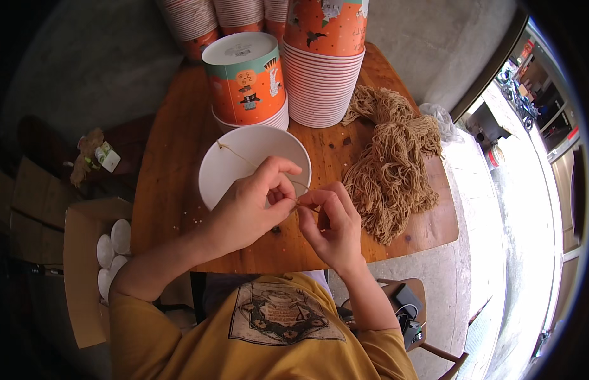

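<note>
Where the two hands meet above the near side of the wooden table (171,164), a thin tan cord (237,154) is pinched between their fingertips. One length of it slants up and leftward from the left hand (243,206) across the mouth of a white-lined paper bucket (269,143), with a small loop or knot at its end near the far left part of the rim; whether it touches the bucket cannot be told. The left hand is nearly closed, thumb and fingertips drawn together on the cord, the back of the hand covering part of the bucket. The right hand (332,225) is just beside it, fingers curled, with thumb and forefinger close together at the cord. Right of the bucket lies a thick, tangled bundle of tan cords (396,171), bunched along the table's right side. Behind the bucket stands a short stack of upturned orange buckets (247,85) with teal edging and cartoon figures; just right of it rises a taller orange-topped stack (325,82), and more nested stacks (192,19) are at the back. Left of the table, a cardboard box (85,253) holds white round-ended pieces (121,237).
</note>
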Demonstrator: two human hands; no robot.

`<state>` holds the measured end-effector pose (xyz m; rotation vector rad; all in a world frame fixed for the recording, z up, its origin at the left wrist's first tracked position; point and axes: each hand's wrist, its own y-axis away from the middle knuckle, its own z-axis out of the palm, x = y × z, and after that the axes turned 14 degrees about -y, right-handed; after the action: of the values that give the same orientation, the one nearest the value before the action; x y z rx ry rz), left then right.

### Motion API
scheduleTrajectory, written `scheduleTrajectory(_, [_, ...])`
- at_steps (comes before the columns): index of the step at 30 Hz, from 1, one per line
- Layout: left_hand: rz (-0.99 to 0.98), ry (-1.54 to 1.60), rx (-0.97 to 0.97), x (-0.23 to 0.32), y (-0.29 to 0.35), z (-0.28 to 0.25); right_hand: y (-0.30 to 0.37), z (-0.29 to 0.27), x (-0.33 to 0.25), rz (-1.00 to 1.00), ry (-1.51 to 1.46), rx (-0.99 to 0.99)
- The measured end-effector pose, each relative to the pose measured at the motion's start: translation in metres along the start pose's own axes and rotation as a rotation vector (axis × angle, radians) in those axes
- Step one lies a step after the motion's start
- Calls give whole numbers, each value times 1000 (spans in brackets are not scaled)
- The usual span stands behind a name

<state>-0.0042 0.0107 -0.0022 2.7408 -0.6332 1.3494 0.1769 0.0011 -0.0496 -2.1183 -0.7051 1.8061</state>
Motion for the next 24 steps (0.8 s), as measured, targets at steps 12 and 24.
scheduleTrajectory(12, [-31, 2, -110, 1, -3, 1, -3, -1, 8, 3, -65, 24])
scheduleTrajectory(24, [55, -236, -18, -4, -1, 6, 6, -1, 20, 7, -144, 87])
